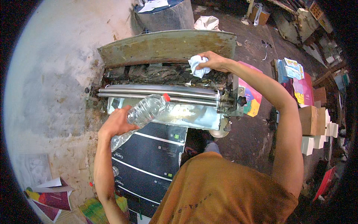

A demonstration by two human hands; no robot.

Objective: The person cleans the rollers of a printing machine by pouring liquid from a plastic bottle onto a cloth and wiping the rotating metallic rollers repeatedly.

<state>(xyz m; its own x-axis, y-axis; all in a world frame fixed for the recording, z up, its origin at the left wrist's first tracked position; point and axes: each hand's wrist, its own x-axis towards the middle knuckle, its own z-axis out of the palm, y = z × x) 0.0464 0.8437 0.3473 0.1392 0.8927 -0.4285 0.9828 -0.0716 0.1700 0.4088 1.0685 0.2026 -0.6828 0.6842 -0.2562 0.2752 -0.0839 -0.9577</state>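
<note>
My left hand (118,121) is wrapped round a clear plastic bottle (145,110) with a red cap. The bottle is tilted, its capped end pointing up and right over the machine's front plate (194,115). Farther away, my right hand (212,61) grips a crumpled white cloth or paper wad (197,66) by its right side. That wad is above the dark, grimy trough (149,74) behind two shiny metal rollers (160,94). A worn metal panel (164,46) stands along the trough's far side.
A black knob (241,100) sticks out at the rollers' right end. Dark printed boxes (149,149) are stacked below the front plate. A stained wall (52,93) borders the left. Cardboard boxes (311,119) and printed sheets (294,69) lie to the right; a grey drum (167,18) stands behind.
</note>
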